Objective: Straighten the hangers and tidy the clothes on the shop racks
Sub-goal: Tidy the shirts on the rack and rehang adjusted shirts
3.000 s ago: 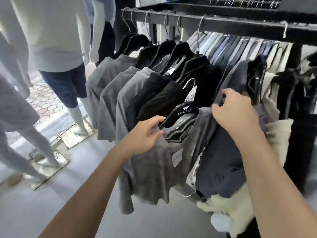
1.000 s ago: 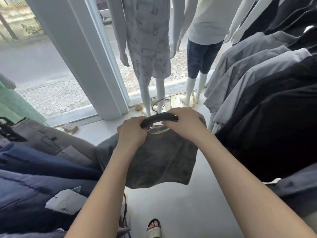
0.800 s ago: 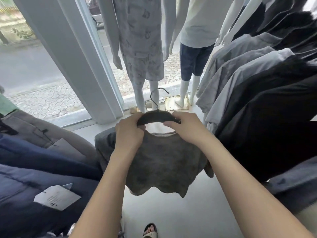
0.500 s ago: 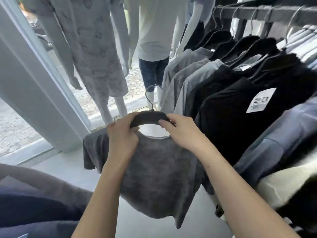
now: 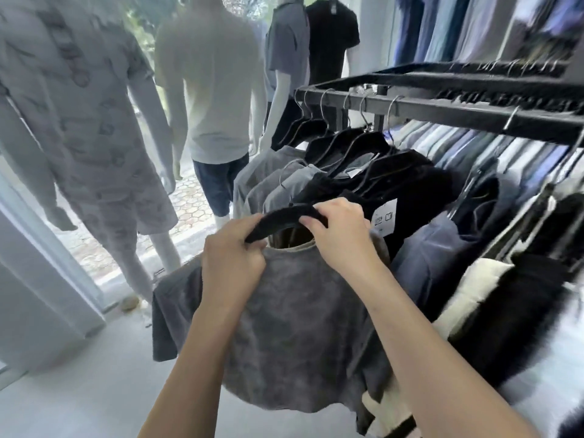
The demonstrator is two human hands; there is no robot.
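A washed grey T-shirt (image 5: 294, 336) hangs on a black hanger (image 5: 281, 218) that I hold off the rail, in front of me. My left hand (image 5: 232, 260) grips the hanger's left shoulder together with the shirt fabric. My right hand (image 5: 339, 230) pinches the hanger's right side at the collar. The hanger's metal hook (image 5: 286, 177) points up, free of the rail. The black rack rail (image 5: 442, 113) runs up and to the right, with grey and black shirts (image 5: 363, 181) on black hangers beneath it.
Several dressed mannequins (image 5: 104, 128) stand at the left by the shop window. Blue, white and black garments (image 5: 493, 248) crowd the right part of the rack. More shirts hang on a higher rail (image 5: 474, 23) at the back. Grey floor (image 5: 79, 399) lies below left.
The view has swung from the window back toward the rack. Both hands have kept their hold on the hanger and carried the grey shirt closer to the hanging shirts.
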